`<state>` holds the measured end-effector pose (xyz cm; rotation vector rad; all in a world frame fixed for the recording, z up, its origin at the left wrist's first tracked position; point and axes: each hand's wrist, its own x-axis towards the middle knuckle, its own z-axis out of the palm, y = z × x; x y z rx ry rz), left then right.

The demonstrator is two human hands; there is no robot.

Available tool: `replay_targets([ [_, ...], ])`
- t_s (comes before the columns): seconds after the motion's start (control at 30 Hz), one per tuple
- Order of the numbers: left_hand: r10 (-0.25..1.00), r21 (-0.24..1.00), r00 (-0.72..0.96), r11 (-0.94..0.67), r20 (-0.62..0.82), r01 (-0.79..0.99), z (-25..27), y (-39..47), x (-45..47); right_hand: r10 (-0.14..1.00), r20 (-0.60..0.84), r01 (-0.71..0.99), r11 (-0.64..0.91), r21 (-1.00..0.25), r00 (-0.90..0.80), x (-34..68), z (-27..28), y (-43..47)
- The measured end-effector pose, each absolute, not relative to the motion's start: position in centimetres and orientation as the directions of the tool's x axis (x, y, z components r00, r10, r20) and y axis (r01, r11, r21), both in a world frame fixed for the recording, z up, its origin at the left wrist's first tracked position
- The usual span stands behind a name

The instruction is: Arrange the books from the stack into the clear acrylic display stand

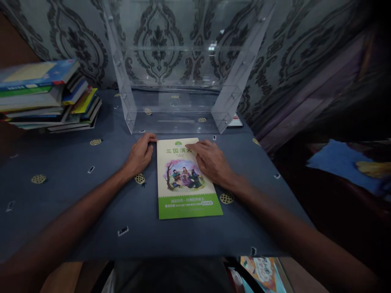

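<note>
A paperback book (183,199) with a cream and green cover lies face up on the table; its cover shows a painted scene of figures under a pink tree. My left hand (141,155) rests on the tablecloth beside the book's upper left corner, its fingers loosely bent and reaching toward that corner. Whether the fingertips touch the book I cannot tell. Across the upper right part of the cover lies my right hand (214,160), fingers stretched out over the end of the title. Neither hand grips anything.
Behind the book stands a clear acrylic shelf (124,101). A stack of books (39,95) rises at the left back. A small pixelated item (235,121) sits right of the shelf. Blue cloth (339,165) lies off the table's right side. Another colourful book (262,272) shows below the front edge.
</note>
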<state>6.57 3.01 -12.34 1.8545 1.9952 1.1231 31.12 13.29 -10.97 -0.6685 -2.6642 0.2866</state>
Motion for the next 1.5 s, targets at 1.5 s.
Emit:
replay_targets([
  [1.5, 0.895, 0.571, -0.175, -0.102, 0.410, 0.815, -12.7, 2.9, 7.0, 0.775, 0.381, 0.513, 0.624, -0.589, -0.505, 30.8, -11.9, 15.5],
])
